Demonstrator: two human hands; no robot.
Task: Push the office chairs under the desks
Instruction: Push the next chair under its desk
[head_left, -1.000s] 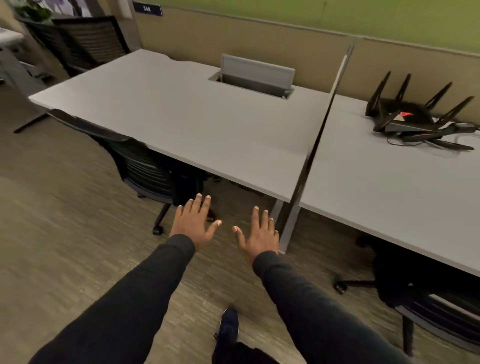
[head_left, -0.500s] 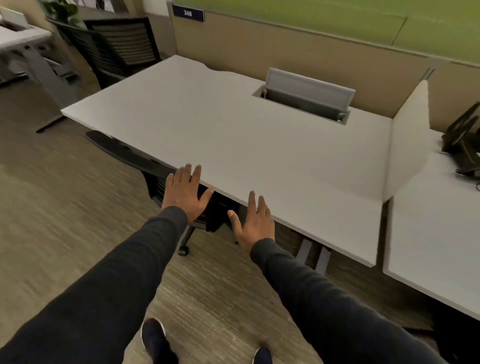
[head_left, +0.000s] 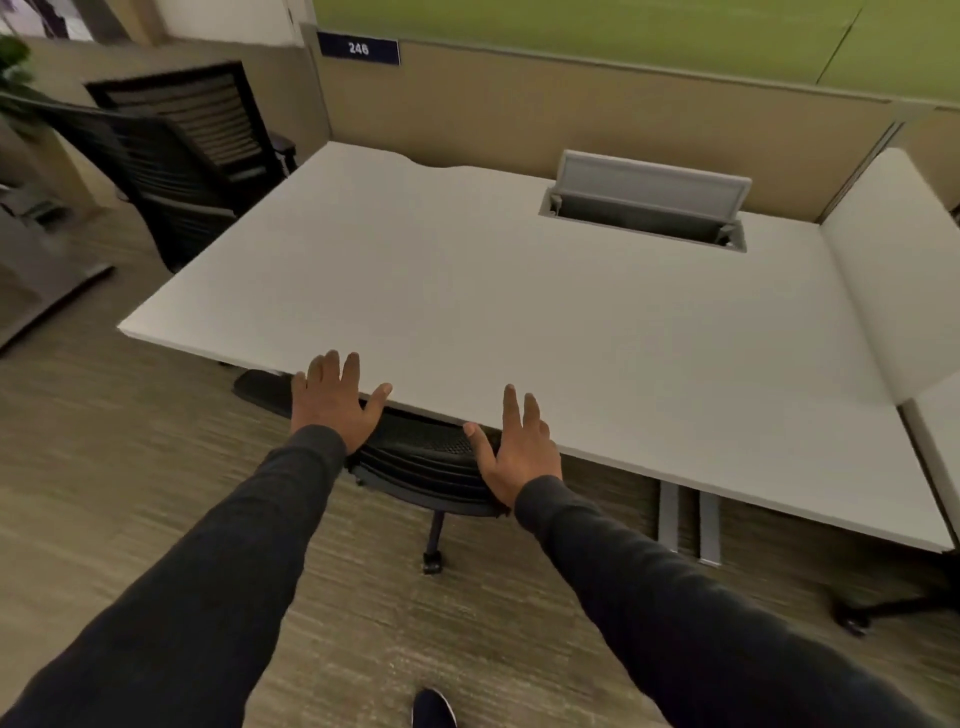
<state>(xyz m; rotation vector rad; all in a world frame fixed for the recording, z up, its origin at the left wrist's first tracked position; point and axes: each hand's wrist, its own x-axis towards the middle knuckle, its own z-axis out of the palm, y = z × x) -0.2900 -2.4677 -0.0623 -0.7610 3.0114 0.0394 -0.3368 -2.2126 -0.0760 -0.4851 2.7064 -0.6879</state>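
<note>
At frame centre, left hand (head_left: 332, 402) and right hand (head_left: 517, 449) (grips apart, empty) hover at office chair (head_left: 421, 460); next, push under bench (head_left: 519, 322).

Since the earliest frame both hands have advanced from over the floor to the near edge of the desk (head_left: 519, 322). The left hand (head_left: 332, 402) is now at the left end of the office chair's (head_left: 421, 462) backrest and the right hand (head_left: 517, 452) at its right end, fingers straight and spread; contact cannot be confirmed. The chair, formerly to the left of the hands, now lies between them, and the right-hand desk with the black router has passed out of view.
</note>
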